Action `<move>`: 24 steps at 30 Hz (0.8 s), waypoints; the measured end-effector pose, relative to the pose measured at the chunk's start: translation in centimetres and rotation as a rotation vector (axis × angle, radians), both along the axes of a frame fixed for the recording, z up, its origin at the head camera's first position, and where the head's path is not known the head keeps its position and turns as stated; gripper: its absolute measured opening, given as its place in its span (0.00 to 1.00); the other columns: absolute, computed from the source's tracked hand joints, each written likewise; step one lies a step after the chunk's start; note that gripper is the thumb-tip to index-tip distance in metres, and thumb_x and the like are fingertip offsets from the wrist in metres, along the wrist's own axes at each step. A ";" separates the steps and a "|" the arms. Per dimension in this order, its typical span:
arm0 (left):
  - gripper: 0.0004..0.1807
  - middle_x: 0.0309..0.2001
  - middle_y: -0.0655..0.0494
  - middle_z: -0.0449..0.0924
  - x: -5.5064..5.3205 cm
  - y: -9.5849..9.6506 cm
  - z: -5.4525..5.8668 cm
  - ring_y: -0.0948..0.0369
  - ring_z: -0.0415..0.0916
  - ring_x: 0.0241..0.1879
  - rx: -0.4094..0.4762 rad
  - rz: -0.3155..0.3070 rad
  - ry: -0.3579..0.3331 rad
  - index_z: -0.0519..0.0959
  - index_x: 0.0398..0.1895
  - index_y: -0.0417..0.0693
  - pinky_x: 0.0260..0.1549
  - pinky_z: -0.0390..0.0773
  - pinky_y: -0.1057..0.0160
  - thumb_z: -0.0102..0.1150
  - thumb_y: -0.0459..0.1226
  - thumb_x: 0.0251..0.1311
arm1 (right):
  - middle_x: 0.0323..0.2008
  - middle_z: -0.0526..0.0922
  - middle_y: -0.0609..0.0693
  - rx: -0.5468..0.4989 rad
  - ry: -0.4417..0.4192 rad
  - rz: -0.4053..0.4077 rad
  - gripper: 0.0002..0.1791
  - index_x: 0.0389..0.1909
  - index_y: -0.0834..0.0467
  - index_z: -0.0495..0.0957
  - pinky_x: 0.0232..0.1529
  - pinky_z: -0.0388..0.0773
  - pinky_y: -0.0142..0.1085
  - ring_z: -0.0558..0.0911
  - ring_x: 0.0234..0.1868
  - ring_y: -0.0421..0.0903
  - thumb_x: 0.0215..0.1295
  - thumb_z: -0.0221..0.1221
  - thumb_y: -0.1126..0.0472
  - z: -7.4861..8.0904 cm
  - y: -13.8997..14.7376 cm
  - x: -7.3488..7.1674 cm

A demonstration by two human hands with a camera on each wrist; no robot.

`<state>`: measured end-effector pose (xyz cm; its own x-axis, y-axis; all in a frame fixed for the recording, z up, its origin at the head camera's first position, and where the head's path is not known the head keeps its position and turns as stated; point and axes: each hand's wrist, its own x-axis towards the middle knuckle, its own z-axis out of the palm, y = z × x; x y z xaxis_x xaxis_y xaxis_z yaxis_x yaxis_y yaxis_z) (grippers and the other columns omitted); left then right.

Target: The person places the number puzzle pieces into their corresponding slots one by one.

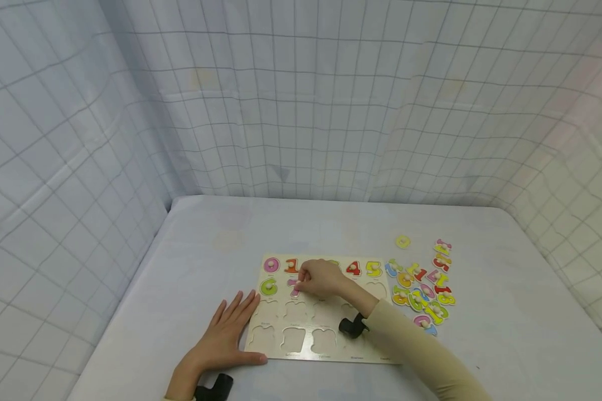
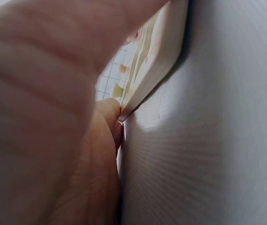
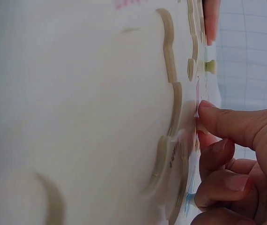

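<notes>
A wooden number puzzle board (image 1: 307,322) lies on the table. My right hand (image 1: 325,278) reaches over it and pinches the pink-purple number 7 piece (image 1: 293,287) in the second row, thumb and index finger at its knob. In the right wrist view, the thumb (image 3: 232,123) is close against the board's face. My left hand (image 1: 226,340) lies with fingers spread at the board's left edge, thumb along the near corner. Around the 7 sit a green 6 (image 1: 268,287), a purple 0 (image 1: 271,265) and an orange 1 (image 1: 291,265). My right hand partly hides the top row.
Right of the board lie several loose, overlapping number pieces (image 1: 435,312), with a yellow 0 (image 1: 403,241) apart behind them. A red 4 (image 1: 353,268) and a yellow 5 (image 1: 373,269) sit in the top row. Grid-patterned cloth (image 1: 321,117) encloses the white table (image 1: 215,234).
</notes>
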<state>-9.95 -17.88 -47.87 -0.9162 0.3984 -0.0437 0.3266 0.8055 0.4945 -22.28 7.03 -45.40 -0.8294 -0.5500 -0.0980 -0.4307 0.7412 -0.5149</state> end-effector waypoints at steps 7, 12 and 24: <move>0.65 0.74 0.52 0.47 -0.1 0.0 0.1 0.50 0.37 0.72 0.003 0.001 -0.013 0.53 0.74 0.45 0.66 0.33 0.44 0.64 0.70 0.35 | 0.19 0.72 0.41 -0.017 -0.022 -0.016 0.11 0.26 0.50 0.75 0.21 0.65 0.31 0.70 0.21 0.38 0.59 0.64 0.49 0.0 0.0 -0.1; 0.65 0.74 0.51 0.47 -0.1 -0.1 0.2 0.49 0.37 0.72 0.006 -0.001 -0.012 0.53 0.74 0.45 0.66 0.33 0.44 0.64 0.70 0.35 | 0.19 0.73 0.40 -0.026 -0.051 -0.050 0.11 0.27 0.49 0.76 0.21 0.65 0.32 0.70 0.21 0.38 0.58 0.65 0.48 -0.3 0.0 -0.1; 0.65 0.74 0.52 0.47 -0.1 -0.1 0.0 0.49 0.37 0.72 0.011 -0.002 -0.015 0.52 0.74 0.45 0.66 0.33 0.44 0.64 0.70 0.35 | 0.19 0.73 0.41 -0.050 -0.071 -0.084 0.11 0.28 0.49 0.76 0.22 0.65 0.32 0.70 0.21 0.38 0.57 0.65 0.47 0.0 0.3 0.1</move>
<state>-10.06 -17.95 -47.87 -0.9147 0.4007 -0.0530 0.3208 0.7994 0.5079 -22.17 7.35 -45.45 -0.8649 -0.4842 -0.1325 -0.3289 0.7459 -0.5792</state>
